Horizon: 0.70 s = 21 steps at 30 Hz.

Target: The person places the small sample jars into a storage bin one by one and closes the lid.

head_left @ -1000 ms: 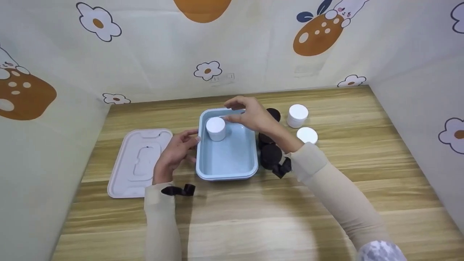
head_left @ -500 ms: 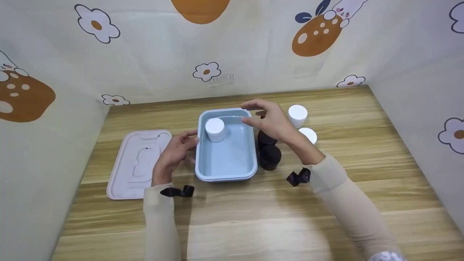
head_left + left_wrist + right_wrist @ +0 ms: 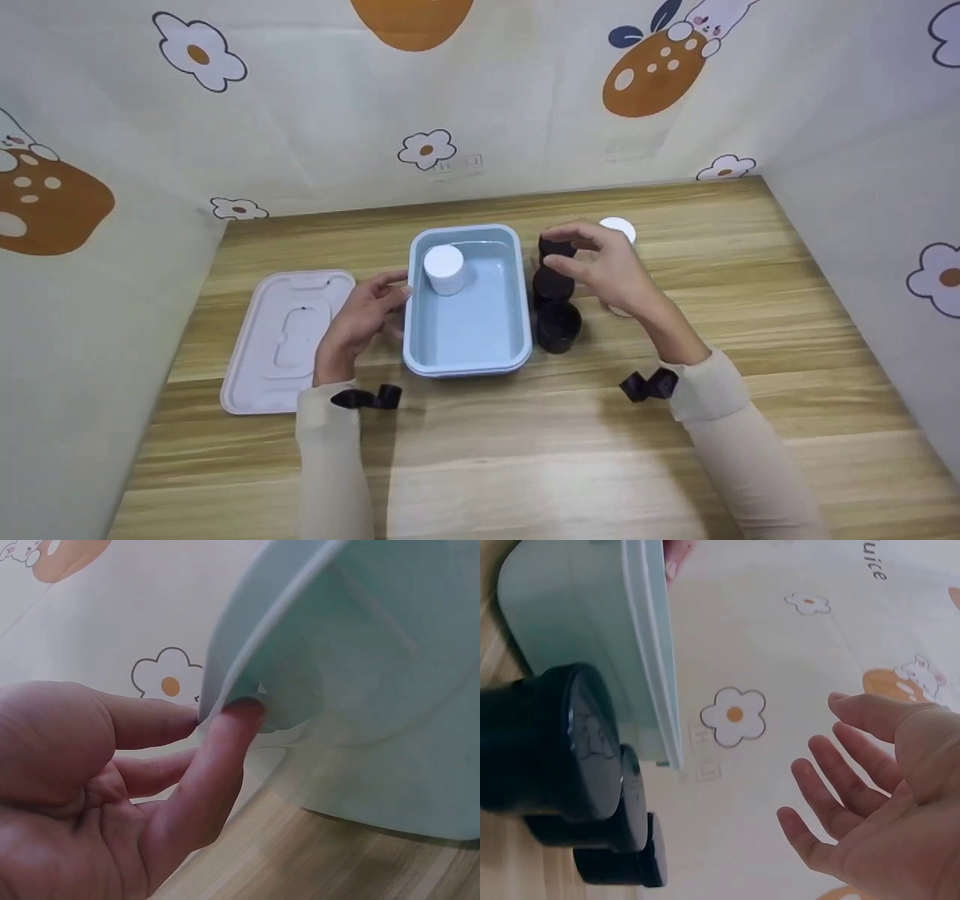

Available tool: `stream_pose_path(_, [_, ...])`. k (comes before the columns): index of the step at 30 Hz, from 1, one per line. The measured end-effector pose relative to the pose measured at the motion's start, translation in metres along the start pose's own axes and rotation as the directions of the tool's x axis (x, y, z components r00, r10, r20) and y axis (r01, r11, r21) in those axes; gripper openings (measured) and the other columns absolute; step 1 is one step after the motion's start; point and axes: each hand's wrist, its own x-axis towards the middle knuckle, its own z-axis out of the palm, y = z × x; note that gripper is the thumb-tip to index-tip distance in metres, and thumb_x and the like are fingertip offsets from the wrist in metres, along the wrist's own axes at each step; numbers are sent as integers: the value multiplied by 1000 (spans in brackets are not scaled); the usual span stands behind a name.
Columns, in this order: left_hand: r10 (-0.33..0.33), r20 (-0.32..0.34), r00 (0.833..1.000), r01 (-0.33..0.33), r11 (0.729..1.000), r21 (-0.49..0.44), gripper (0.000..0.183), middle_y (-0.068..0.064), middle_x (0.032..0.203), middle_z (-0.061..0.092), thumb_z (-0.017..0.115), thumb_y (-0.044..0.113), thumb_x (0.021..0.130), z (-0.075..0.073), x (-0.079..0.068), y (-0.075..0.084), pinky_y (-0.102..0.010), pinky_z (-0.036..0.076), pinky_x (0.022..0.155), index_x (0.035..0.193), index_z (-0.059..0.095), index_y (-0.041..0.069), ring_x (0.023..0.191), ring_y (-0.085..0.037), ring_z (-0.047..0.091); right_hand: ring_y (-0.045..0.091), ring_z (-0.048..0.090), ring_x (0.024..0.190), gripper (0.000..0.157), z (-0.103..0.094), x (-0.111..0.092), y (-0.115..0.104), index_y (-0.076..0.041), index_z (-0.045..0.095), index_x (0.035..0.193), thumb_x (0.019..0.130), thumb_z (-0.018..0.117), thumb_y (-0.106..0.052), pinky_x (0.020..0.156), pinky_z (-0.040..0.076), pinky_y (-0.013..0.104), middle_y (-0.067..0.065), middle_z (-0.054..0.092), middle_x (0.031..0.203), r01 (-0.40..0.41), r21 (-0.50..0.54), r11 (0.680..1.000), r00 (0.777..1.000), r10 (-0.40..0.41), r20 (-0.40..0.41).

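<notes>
A light blue plastic box (image 3: 472, 330) stands at the centre in the head view, with one white jar (image 3: 445, 270) in its back left corner. My left hand (image 3: 366, 311) grips the box's left rim; in the left wrist view its thumb and fingers pinch the lip (image 3: 259, 652) from both sides. Right of the box, three black jars (image 3: 559, 328) stand in a row from front to back. Over the rear ones hovers my right hand (image 3: 606, 264), fingers spread and holding nothing. The right wrist view shows that hand (image 3: 885, 795) apart from the black jars (image 3: 592, 746).
A pale rectangular lid (image 3: 289, 337) lies on the wooden table (image 3: 465, 450) left of the box. Behind my right hand a white jar (image 3: 619, 227) shows in part. Patterned curtain walls (image 3: 315, 135) enclose the table's back and sides.
My right hand has moved right, from beside the white jar in the box to above the black jars. The left hand stays at the box's rim.
</notes>
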Motion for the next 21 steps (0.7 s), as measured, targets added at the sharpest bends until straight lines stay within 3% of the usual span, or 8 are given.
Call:
stream_pose_path(7, [-32,4,999,32,999,12,47,-23,130,61,53,21,104,0,-1,-1,-36,64,60,149,45,7,112,-31,67,1,62,108,31,-22,-9,26,-4,72,118,88,77,-11,108,51,34,16,71,119,-16,-7,1000,998,16,-55])
stream_pose_path(12, [-26,-2,1000,26,1000,14,46,-24,132,61,53,21,105,-1,-1,0,-34,64,59,148,45,8,112,-31,67,2,64,108,31,-38,-12,44,-1,71,117,87,78,-9,102,54,25,8,73,116,23,45,999,995,-18,-101])
stream_pose_path(21, [-27,10,1000,27,1000,12,47,-24,130,61,53,21,105,0,-1,1,-36,64,61,149,45,7,109,-29,68,3,57,122,41,-59,-22,81,4,66,124,85,77,-1,110,47,33,-17,69,117,25,130,991,992,-8,-128])
